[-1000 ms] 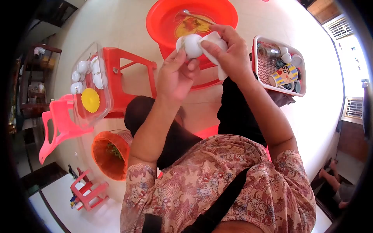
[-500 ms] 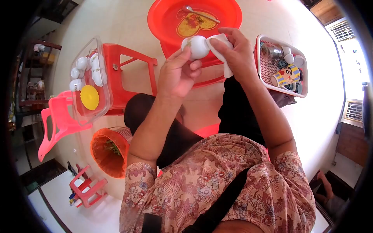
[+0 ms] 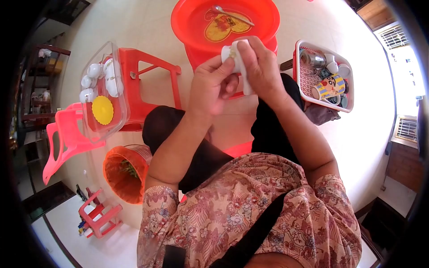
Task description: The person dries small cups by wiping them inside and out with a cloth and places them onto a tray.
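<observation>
Cup (image 3: 226, 53) sits between the left hand (image 3: 211, 87) and right hand (image 3: 264, 69), by the near edge of the red basin (image 3: 190, 27). The left grasps it; the right clasps a white cloth (image 3: 246, 78) against it.

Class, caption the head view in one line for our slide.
The left hand holds a white cup while the right hand holds a white cloth against it, near a red basin.

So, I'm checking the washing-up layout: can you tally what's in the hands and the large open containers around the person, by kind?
Held things: 2 (white cup in the left hand, white cloth in the right hand)
Open containers: 4 (red basin, clear box, white-rimmed basket, orange-lined bin)
Total: 6
</observation>
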A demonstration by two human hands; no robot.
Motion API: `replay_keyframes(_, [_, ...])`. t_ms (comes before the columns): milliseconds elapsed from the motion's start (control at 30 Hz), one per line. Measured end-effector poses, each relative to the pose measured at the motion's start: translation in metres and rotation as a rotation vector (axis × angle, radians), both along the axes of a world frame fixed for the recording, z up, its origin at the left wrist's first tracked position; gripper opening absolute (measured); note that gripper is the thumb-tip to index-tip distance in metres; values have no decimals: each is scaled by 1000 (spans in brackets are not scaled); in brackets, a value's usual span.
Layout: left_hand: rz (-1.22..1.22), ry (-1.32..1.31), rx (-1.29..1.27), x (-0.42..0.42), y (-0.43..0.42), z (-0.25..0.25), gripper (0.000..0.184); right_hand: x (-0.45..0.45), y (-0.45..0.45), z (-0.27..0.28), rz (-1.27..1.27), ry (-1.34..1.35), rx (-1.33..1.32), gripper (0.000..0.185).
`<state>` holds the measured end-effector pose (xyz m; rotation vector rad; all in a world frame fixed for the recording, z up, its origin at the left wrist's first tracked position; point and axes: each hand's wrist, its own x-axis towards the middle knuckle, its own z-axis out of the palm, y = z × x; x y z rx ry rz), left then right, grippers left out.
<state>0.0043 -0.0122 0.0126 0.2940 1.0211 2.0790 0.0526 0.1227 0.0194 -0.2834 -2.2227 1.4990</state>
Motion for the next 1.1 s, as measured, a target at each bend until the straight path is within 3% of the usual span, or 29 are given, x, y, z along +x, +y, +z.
replay_keyframes(133, [35, 284, -90, 9, 3, 6, 21, 5, 11, 41, 115, -284, -539, 36])
replay_keyframes(167, [23, 309, -72, 10, 3, 8, 22, 6, 18, 39, 165, -290, -508, 38])
replay_keyframes(233, [9, 336, -49, 11, 5, 9, 24, 16, 20, 29, 167, -124, -95, 36])
replay_keyframes(300, [10, 343, -42, 11, 6, 8, 27, 19, 23, 17, 194, -143, -281, 34])
replay_keyframes(333, [3, 350, -35, 11, 5, 6, 28, 19, 26, 10, 217, -245, -676, 32])
replay_keyframes(367, [-5, 359, -28, 11, 5, 4, 30, 19, 26, 6, 228, -293, -767, 31])
replay_keyframes(400, [-15, 366, -20, 11, 5, 3, 32, 19, 27, 1, 233, -342, -858, 30])
replay_keyframes(433, [-7, 369, -5, 12, 6, 4, 32, 22, 26, -2, 225, -339, -644, 29])
replay_keyframes(533, [17, 394, 5, 16, 9, 4, 30, 27, 23, -2, 225, -259, -881, 27])
replay_keyframes(600, [40, 435, -37, 18, 9, 4, 29, 26, 20, 2, 198, -229, -1348, 30])
replay_keyframes(700, [146, 586, -110, 18, 10, 7, 25, 31, 17, 6, 371, -246, -1362, 43])
replay_keyframes(800, [215, 581, -197, 7, 8, 8, 22, 34, 7, 11, 189, -363, -1267, 42])
replay_keyframes(933, [203, 472, -242, 3, 6, 8, 16, 28, 0, 2, -204, 202, -21, 38])
replay_keyframes(1000, [184, 440, -245, 5, 9, 7, 11, 31, -5, 14, -178, 144, 276, 46])
replay_keyframes(1067, [184, 586, -238, 10, 11, 11, 11, 31, -11, 19, -168, 80, 567, 48])
replay_keyframes(1100, [185, 660, -234, 11, 11, 13, 11, 28, -9, 17, -176, 89, 584, 53])
